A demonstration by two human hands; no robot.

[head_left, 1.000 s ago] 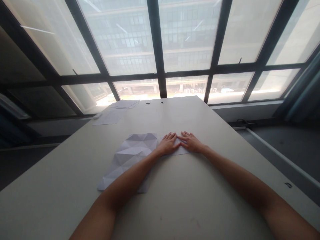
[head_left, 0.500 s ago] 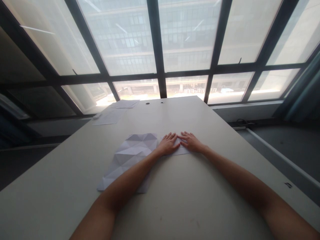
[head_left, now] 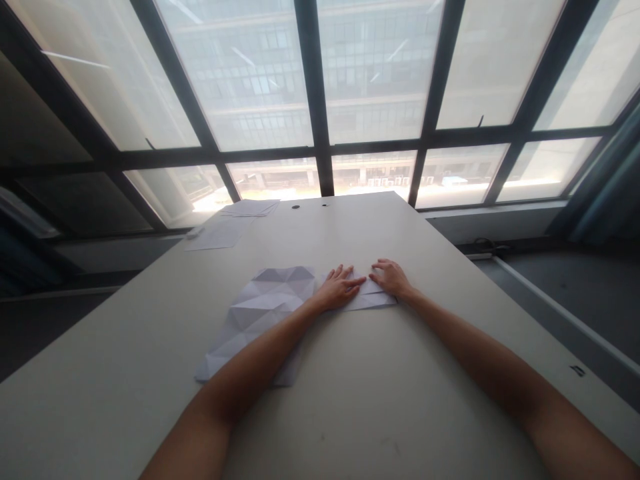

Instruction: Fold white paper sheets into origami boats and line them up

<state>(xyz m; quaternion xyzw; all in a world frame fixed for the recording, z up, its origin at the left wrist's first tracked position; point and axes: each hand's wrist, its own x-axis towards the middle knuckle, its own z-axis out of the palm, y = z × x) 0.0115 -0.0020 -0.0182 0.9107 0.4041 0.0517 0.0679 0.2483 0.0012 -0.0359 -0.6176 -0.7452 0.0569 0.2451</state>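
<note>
A folded sheet of white paper lies flat on the table in front of me. My left hand rests on its left part, fingers spread and palm down. At the paper's right side is my right hand, its fingers bent and apart, with the tips at or just above the paper. Whether those fingertips touch it I cannot tell. A larger creased sheet of paper, full of triangular folds, lies to the left, partly hidden under my left forearm.
Several flat sheets of paper lie at the far left of the white table. Two small dark spots, one a round hole, mark the far end. Large windows stand behind it. A small dark mark is at the right edge.
My right hand has shifted right, away from my left hand, and its fingers have bent more. More of the folded paper shows between them. My left hand has stayed nearly in place.
</note>
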